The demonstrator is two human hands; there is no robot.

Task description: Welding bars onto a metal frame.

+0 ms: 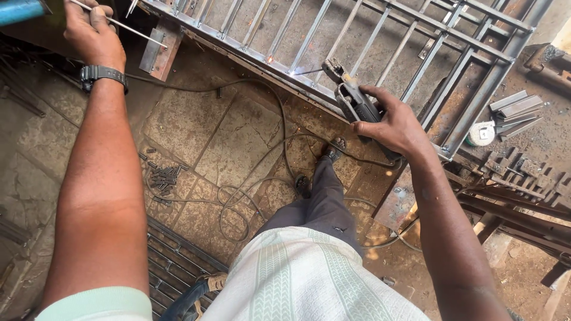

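My right hand point(392, 125) grips a dark welding electrode holder point(352, 95). Its thin rod point(309, 71) touches the lower rail of a grey steel grille frame point(380, 41), where small sparks glow. My left hand point(89, 27), with a black wristwatch point(102, 74) on the wrist, is raised at the upper left. It is closed on thin welding rods point(128, 27) and the edge of a blue-handled shield point(21, 9). The grille stretches across the top of the view on the stone floor.
Black welding cable point(238, 202) loops over the stone floor around my feet. A pile of small dark metal pieces point(163, 177) lies on the left. Cut steel sections point(514, 110) and a tape roll point(483, 133) lie at the right. Another barred frame point(178, 267) lies below.
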